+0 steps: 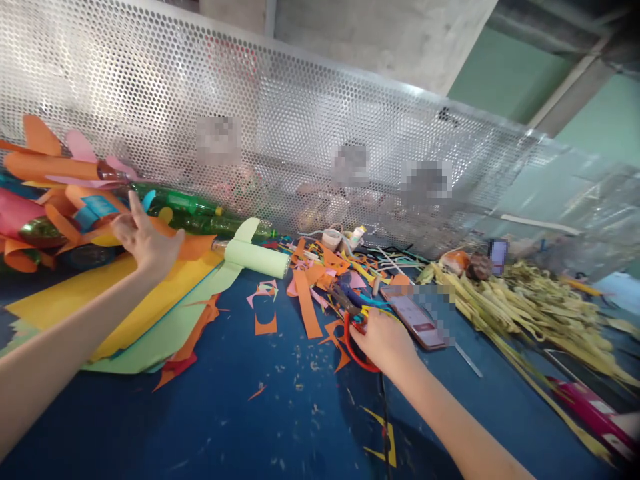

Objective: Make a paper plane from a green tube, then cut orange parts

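The left hand [153,241] is open, with the fingers spread and nothing held. It is positioned over the fanned stack of yellow paper sheets [63,297], beside the orange paper and the green plastic bottles [185,202]. Contact between this hand and the paper cannot be determined.

The right hand [387,340] is located at the red-handled scissors [354,352], which lie among the mixed paper scraps [306,303] on the dark blue tabletop [225,420]. Its fingers are curled at the red loop handle and touch it; whether they are fully closed around it cannot be determined.

A light green paper cylinder with fins [260,259] lies between the two hands, toward the rear. A smartphone [416,317] with a lit screen lies just beyond the right hand. Pale yellow-green strips [545,303] are piled at the right. A silvery perforated sheet [150,87] stands along the rear.
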A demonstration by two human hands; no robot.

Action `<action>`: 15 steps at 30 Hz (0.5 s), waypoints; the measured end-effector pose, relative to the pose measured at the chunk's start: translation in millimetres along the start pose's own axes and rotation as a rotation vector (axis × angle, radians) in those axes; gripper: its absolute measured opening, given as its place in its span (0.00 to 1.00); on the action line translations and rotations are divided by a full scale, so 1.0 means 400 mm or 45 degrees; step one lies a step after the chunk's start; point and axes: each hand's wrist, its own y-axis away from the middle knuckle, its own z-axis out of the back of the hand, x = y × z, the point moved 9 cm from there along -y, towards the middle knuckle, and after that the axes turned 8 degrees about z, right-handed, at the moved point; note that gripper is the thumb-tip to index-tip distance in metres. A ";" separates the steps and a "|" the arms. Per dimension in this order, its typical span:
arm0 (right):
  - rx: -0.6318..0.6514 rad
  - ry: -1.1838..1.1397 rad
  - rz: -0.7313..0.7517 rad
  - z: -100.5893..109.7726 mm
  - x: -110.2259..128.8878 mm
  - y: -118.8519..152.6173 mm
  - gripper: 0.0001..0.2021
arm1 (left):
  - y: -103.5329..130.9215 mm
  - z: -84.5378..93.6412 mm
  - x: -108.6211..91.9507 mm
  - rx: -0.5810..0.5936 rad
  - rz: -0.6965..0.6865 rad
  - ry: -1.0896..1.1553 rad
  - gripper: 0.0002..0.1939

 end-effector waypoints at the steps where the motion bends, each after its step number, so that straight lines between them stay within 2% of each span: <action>1: -0.002 -0.002 0.014 0.002 0.005 0.003 0.16 | 0.006 0.015 -0.031 -0.050 -0.106 -0.063 0.36; 3: -0.016 -0.001 0.032 0.010 0.016 0.009 0.16 | 0.029 0.024 -0.096 -0.068 -0.322 -0.140 0.22; 5: -0.043 0.009 0.042 0.021 0.026 0.015 0.15 | 0.070 -0.013 -0.151 0.119 -0.467 -0.112 0.18; 6: -0.060 0.017 0.041 0.025 0.031 0.018 0.15 | 0.105 -0.057 -0.175 0.351 -0.517 -0.064 0.19; 9: -0.108 0.045 0.032 0.033 0.039 0.025 0.13 | 0.240 -0.152 -0.239 0.723 -0.613 -0.029 0.19; 11: -0.147 0.055 0.043 0.036 0.044 0.029 0.13 | 0.380 -0.232 -0.274 1.226 -0.659 0.078 0.23; 12: -0.172 0.056 0.060 0.038 0.048 0.031 0.13 | 0.441 -0.253 -0.292 1.374 -0.698 0.121 0.24; 13: -0.200 0.056 0.083 0.042 0.053 0.033 0.13 | 0.486 -0.265 -0.308 1.432 -0.745 0.132 0.23; 15: -0.253 0.049 0.139 0.051 0.065 0.037 0.11 | 0.528 -0.274 -0.332 1.377 -0.757 0.166 0.21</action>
